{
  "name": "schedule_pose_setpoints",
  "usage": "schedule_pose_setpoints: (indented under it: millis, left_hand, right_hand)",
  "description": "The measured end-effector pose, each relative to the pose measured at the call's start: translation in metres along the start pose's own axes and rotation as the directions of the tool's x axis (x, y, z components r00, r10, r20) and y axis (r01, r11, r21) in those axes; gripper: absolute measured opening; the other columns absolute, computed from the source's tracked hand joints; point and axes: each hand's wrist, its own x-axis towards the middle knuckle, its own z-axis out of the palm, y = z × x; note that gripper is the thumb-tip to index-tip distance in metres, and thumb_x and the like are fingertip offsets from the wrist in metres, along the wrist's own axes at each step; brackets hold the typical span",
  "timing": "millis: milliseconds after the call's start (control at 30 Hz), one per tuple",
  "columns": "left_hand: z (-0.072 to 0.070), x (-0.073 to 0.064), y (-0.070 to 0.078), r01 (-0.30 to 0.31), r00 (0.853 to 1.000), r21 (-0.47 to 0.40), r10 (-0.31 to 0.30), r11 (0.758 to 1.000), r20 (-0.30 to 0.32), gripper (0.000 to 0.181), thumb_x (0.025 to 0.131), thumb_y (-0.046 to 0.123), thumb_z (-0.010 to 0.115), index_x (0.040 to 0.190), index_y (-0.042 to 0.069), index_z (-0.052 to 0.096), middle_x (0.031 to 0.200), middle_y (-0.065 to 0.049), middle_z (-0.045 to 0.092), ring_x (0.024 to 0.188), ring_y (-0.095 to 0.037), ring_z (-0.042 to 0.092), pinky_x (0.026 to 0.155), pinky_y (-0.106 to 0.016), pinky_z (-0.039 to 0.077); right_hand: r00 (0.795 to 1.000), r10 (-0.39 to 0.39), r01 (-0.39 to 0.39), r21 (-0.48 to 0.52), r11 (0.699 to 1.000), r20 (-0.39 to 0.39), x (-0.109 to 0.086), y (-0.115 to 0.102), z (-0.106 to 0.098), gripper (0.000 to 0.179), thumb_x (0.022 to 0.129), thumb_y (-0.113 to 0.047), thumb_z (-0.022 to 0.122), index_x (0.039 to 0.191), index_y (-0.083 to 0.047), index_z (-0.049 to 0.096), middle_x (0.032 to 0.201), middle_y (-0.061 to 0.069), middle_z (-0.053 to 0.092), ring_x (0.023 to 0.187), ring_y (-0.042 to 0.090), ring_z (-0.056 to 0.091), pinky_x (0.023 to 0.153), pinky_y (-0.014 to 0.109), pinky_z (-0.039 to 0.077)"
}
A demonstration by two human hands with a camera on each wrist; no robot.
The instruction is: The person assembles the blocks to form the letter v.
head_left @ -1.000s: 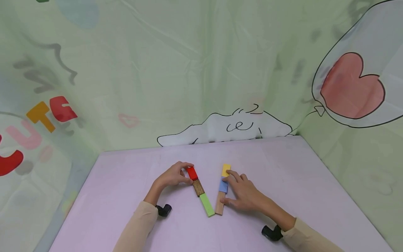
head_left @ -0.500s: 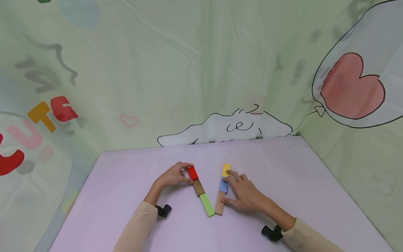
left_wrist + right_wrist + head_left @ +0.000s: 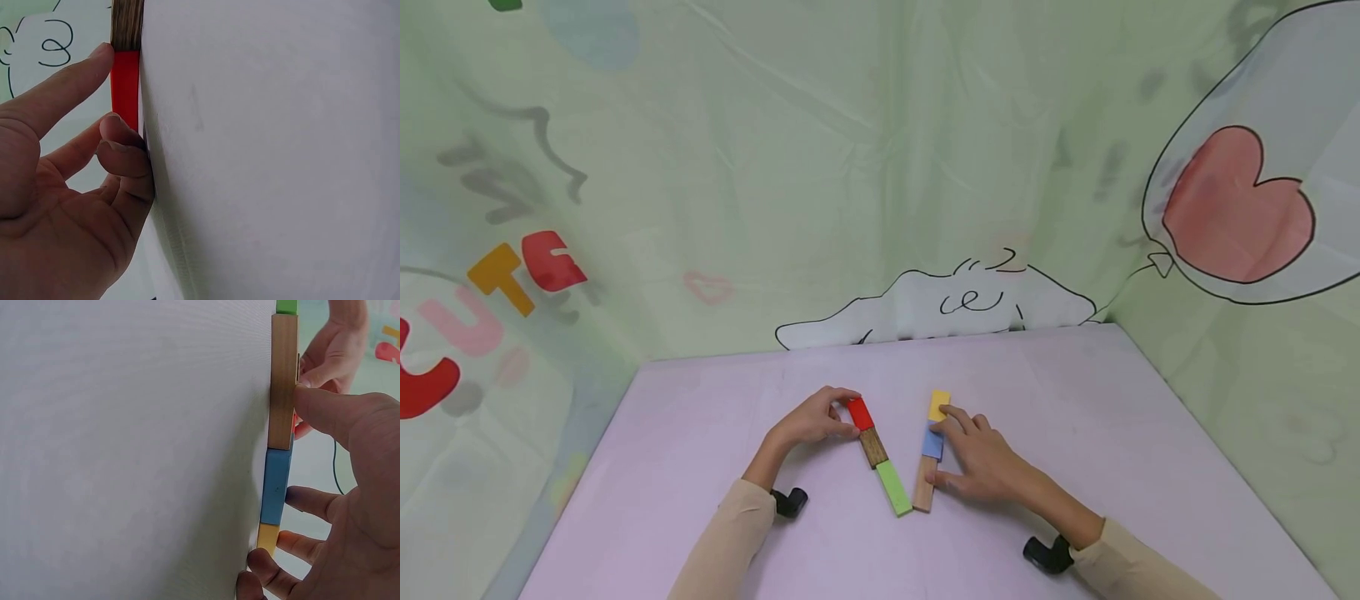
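Note:
Two slanted rows of wooden blocks form a V on the table. The left row has a red block (image 3: 860,412), a dark brown block (image 3: 873,447) and a green block (image 3: 894,488). The right row has a yellow block (image 3: 938,405), a blue block (image 3: 932,442) and a light wood block (image 3: 925,483). My left hand (image 3: 815,417) pinches the red block, its thumb beside the brown seam in the left wrist view. My right hand (image 3: 985,457) is spread along the right row: thumb on the light wood block, fingertips on the blue and yellow ones.
A pale lilac tabletop (image 3: 1060,375) lies under the blocks. Behind and beside it hangs a light green printed backdrop (image 3: 820,192) with letters and a heart balloon. Black wrist cameras (image 3: 1048,556) sit at both beige sleeves (image 3: 730,533).

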Motion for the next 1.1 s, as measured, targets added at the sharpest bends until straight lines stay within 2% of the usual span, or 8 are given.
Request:
schedule_pose_setpoints:
  millis: [267,500,667,833,933,1033,1100]
  left_hand:
    - [0.000,-0.001,-0.001,0.010,1.000,-0.020,-0.010,1.000,-0.007,0.059,0.089,0.014,0.082,0.144,0.005,0.063,0.127,-0.015,0.062,0.070,-0.012,0.052,0.066,-0.024,0.043]
    - [0.001,-0.003,0.001,0.021,1.000,-0.018,-0.021,1.000,-0.017,0.060,0.094,0.018,0.078,0.149,0.006,0.058,0.138,-0.017,0.062,0.072,-0.012,0.052,0.068,-0.025,0.046]
    - [0.003,-0.009,0.002,0.055,0.996,-0.024,-0.056,0.998,-0.063,0.063,0.095,0.021,0.076,0.153,0.008,0.053,0.140,-0.017,0.058,0.076,-0.015,0.057,0.072,-0.027,0.049]
    - [0.010,-0.020,0.003,0.055,0.988,0.052,-0.046,0.997,-0.147,0.061,0.096,0.019,0.076,0.153,0.008,0.053,0.136,-0.018,0.059,0.086,-0.017,0.058,0.078,-0.030,0.050]
    - [0.015,-0.028,0.004,0.056,0.984,0.117,-0.035,0.992,-0.175,0.061,0.097,0.018,0.076,0.152,0.009,0.053,0.134,-0.017,0.059,0.090,-0.017,0.057,0.082,-0.031,0.051]
    - [0.021,-0.037,0.008,0.071,0.979,0.174,-0.035,0.982,-0.199,0.061,0.097,0.017,0.075,0.153,0.010,0.053,0.134,-0.017,0.058,0.088,-0.016,0.057,0.081,-0.032,0.051]
    - [0.025,-0.043,0.011,0.074,0.974,0.244,-0.018,0.967,-0.224,0.060,0.098,0.019,0.075,0.153,0.011,0.052,0.137,-0.017,0.056,0.083,-0.016,0.058,0.078,-0.032,0.051]
  right_hand:
    - [1.000,-0.002,0.002,0.002,1.000,0.001,0.000,-0.001,0.000,0.077,0.090,-0.062,0.073,0.144,-0.011,0.056,0.163,0.021,0.043,0.126,0.044,0.054,0.094,0.064,0.051]
    - [1.000,-0.013,0.013,0.000,1.000,0.005,0.001,-0.001,-0.002,0.078,0.091,-0.064,0.072,0.145,-0.011,0.056,0.164,0.021,0.042,0.127,0.044,0.054,0.095,0.063,0.051]
    - [1.000,-0.023,0.023,-0.013,1.000,0.002,0.002,-0.001,-0.004,0.078,0.090,-0.063,0.072,0.145,-0.010,0.056,0.163,0.021,0.043,0.127,0.044,0.055,0.095,0.062,0.052]
    - [1.000,-0.022,0.023,-0.035,0.999,0.009,0.003,-0.002,-0.004,0.077,0.091,-0.062,0.072,0.145,-0.009,0.056,0.162,0.022,0.044,0.127,0.044,0.056,0.095,0.062,0.052]
    - [1.000,-0.014,0.014,-0.047,0.999,0.013,0.002,-0.003,-0.005,0.077,0.091,-0.061,0.073,0.145,-0.009,0.056,0.162,0.022,0.044,0.127,0.044,0.056,0.095,0.062,0.053]
    - [1.000,-0.004,0.005,-0.053,0.999,0.024,0.001,-0.004,-0.005,0.077,0.092,-0.060,0.073,0.146,-0.009,0.056,0.163,0.022,0.044,0.128,0.045,0.056,0.095,0.062,0.053]
    - [0.999,0.002,0.000,-0.057,0.998,0.033,-0.001,-0.005,-0.005,0.077,0.092,-0.059,0.072,0.147,-0.009,0.056,0.164,0.023,0.044,0.129,0.045,0.056,0.096,0.062,0.053]
